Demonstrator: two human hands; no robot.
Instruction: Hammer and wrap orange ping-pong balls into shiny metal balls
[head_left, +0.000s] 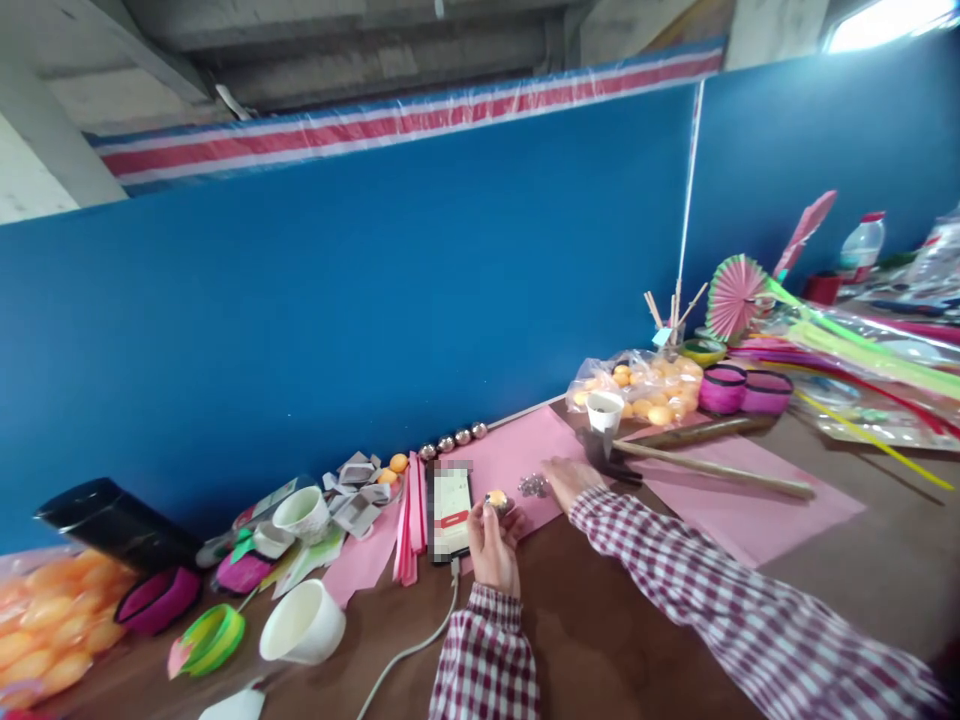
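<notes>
My left hand (493, 545) is closed around a small orange ball (496, 499), partly covered with dark or silvery bits, held between thumb and fingers just right of a phone (451, 510). Farther right, my right hand (568, 480) reaches to a small heap of silvery pieces (534, 486) on a pink paper sheet (517, 445). Its fingertips are at the heap's edge, and whether they pinch a piece is too small to make out. Several shiny silver balls (463, 437) stand in a row behind the phone.
A hammer (712, 468) lies right of my right hand, near a white paper cup (604, 409) and a bag of orange balls (660, 390). Pink strips (410, 520), a white cup (303, 622) and a green bowl (214, 640) sit to the left. A cable (409, 655) runs from the phone.
</notes>
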